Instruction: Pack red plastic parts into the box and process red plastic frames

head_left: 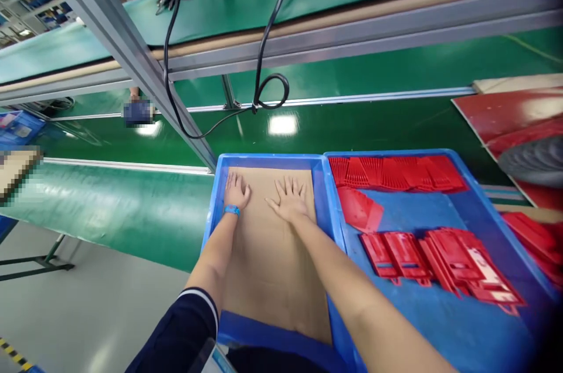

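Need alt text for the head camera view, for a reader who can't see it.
The left hand and right hand lie flat on a cardboard sheet inside a blue plastic crate. The adjoining blue crate holds red plastic parts, and a green conveyor belt runs behind.

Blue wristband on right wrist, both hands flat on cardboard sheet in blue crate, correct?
Wrong: the head view shows the blue wristband on the left wrist. The left hand and right hand lie flat on the cardboard sheet in the blue crate.
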`<action>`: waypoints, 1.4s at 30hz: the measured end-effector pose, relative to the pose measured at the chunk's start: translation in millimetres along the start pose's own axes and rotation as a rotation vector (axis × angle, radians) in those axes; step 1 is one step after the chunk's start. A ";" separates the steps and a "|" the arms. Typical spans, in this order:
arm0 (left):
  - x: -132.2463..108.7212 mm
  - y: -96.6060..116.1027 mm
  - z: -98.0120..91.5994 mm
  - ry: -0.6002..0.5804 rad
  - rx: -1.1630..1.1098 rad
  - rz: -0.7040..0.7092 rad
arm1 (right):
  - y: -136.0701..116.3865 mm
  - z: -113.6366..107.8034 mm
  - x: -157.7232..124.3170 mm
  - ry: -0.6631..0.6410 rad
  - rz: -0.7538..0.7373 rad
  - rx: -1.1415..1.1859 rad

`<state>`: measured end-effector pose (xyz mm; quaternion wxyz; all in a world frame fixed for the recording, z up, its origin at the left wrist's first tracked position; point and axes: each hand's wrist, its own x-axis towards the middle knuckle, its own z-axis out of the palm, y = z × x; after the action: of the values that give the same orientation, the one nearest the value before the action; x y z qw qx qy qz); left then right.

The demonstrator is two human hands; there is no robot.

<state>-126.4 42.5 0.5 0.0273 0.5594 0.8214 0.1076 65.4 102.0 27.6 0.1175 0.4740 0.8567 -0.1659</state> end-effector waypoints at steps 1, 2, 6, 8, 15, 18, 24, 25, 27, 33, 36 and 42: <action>-0.8 0.5 -2.6 -0.011 0.004 -0.009 | 3.6 -5.8 1.9 -0.035 -0.016 0.014; -4.1 1.0 -5.0 -0.026 0.008 -0.014 | 8.4 -11.6 3.1 -0.075 -0.034 0.028; -49.7 1.9 -14.8 -0.099 0.020 -0.025 | 27.7 -21.1 -11.0 -0.211 -0.071 0.059; -83.7 2.5 -20.3 -0.115 0.032 -0.033 | 28.9 -14.0 -32.1 -0.253 -0.068 0.047; -134.5 5.4 -22.1 -0.128 0.073 -0.025 | 0.6 36.7 -90.5 -0.323 -0.028 -0.042; -130.3 5.4 -21.4 -0.139 0.074 -0.036 | -1.6 43.1 -89.1 -0.318 -0.004 -0.040; -131.6 39.4 -20.5 -0.120 0.065 -0.180 | -3.6 27.3 -89.0 -0.197 -0.078 0.078; -132.3 49.1 -19.3 -0.114 0.054 -0.206 | -5.6 22.8 -93.2 -0.161 -0.115 0.117; -133.7 66.6 -18.2 -0.112 0.019 -0.238 | -8.3 14.2 -109.7 -0.081 -0.226 0.217; -134.1 94.9 -42.2 -0.083 -0.179 -0.317 | 43.2 13.4 -209.7 0.271 -0.340 0.491; -137.6 129.2 -58.0 -0.052 -0.368 -0.262 | 122.4 30.0 -253.7 0.470 -0.020 0.541; -159.3 276.8 -33.8 -0.341 -0.879 -0.027 | 289.4 50.8 -264.6 0.575 0.571 0.510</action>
<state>180.0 -12.6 78.8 0.3975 0.4937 0.6891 0.3513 452.3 20.8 25.8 -0.2033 0.7309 0.6219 -0.1939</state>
